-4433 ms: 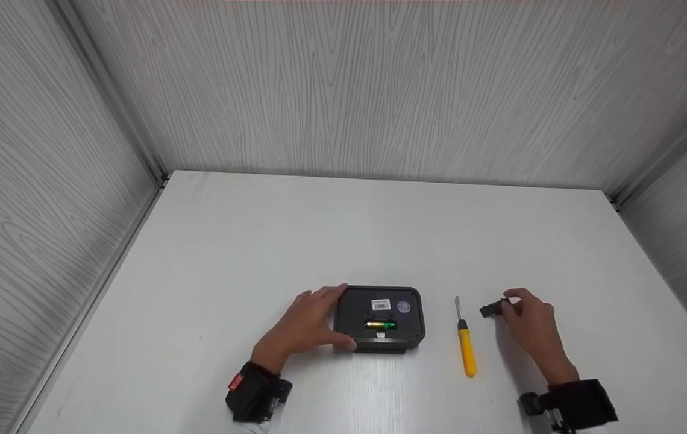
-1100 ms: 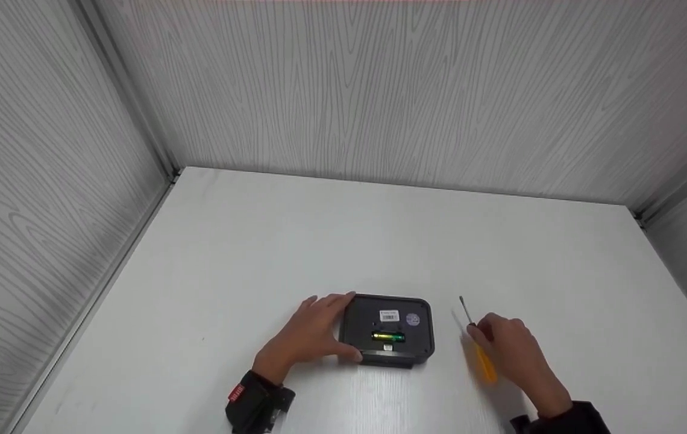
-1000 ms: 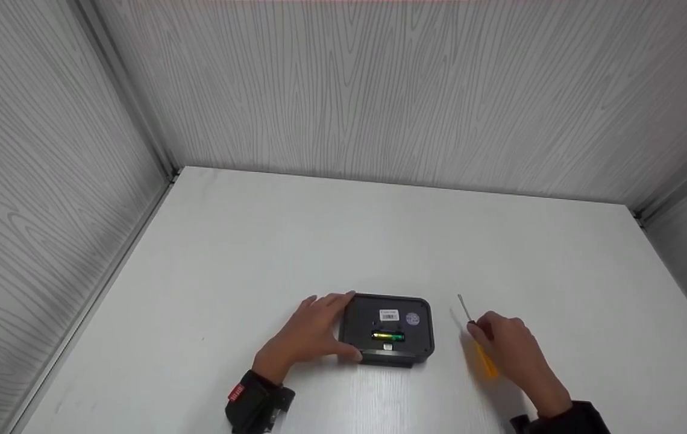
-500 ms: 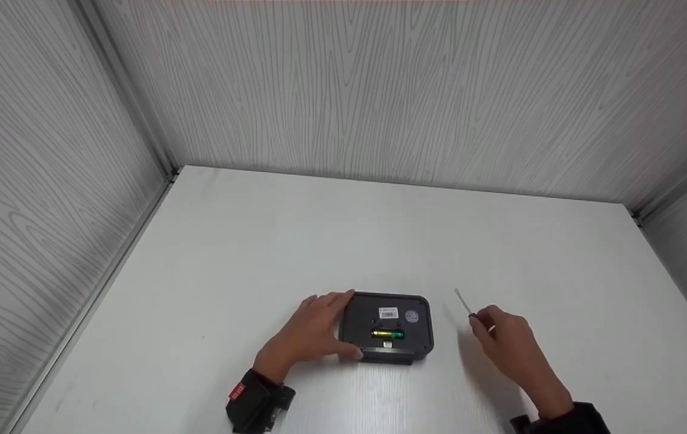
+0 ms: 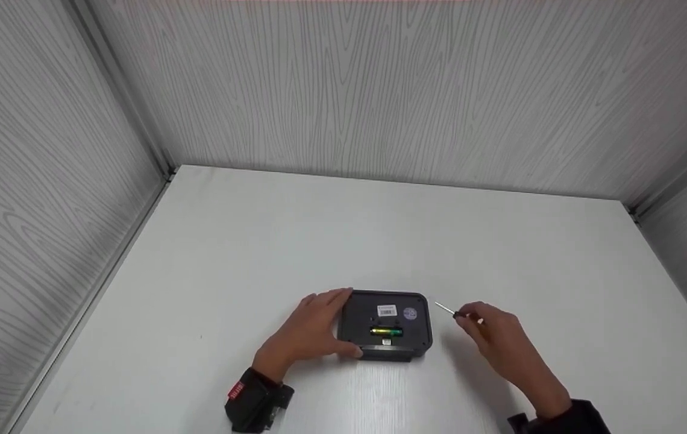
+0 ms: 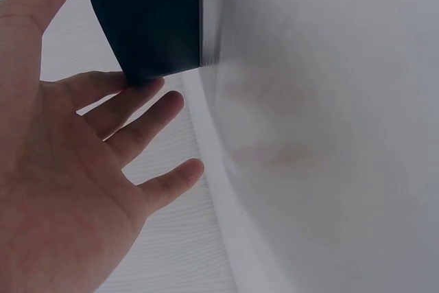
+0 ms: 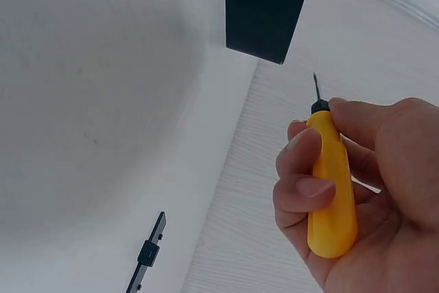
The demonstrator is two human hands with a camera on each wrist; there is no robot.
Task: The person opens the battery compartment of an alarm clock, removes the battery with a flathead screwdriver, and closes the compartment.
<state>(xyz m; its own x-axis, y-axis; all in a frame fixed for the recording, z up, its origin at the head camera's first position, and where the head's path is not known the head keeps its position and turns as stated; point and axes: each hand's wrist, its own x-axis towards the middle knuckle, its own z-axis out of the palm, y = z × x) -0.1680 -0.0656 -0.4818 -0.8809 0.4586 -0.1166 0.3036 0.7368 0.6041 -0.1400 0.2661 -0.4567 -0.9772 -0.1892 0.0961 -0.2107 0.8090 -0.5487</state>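
A black battery-powered device (image 5: 355, 316) lies back side up on the table, with a green-and-gold battery (image 5: 386, 331) in its open compartment. My left hand (image 5: 307, 334) holds its left end, thumb at the near edge and fingers at the far edge. In the left wrist view, the other fingers (image 6: 151, 128) are spread beside the device (image 6: 147, 18). My right hand (image 5: 497, 340) grips a screwdriver with a yellow handle (image 7: 333, 190), raised off the table just right of the device. In the head view, its metal shaft (image 5: 445, 308) points left toward the device, tip apart from it.
The white tabletop (image 5: 319, 235) is bounded by grey wood-grain panels (image 5: 367, 90) behind and at both sides. In the right wrist view, a small dark strip with a block on it (image 7: 147, 253) shows at lower left; its kind cannot be told.
My right hand, which held a small black piece earlier, has let it go and picked up the screwdriver. The screwdriver has risen and swung left toward the device. My left hand keeps its hold.
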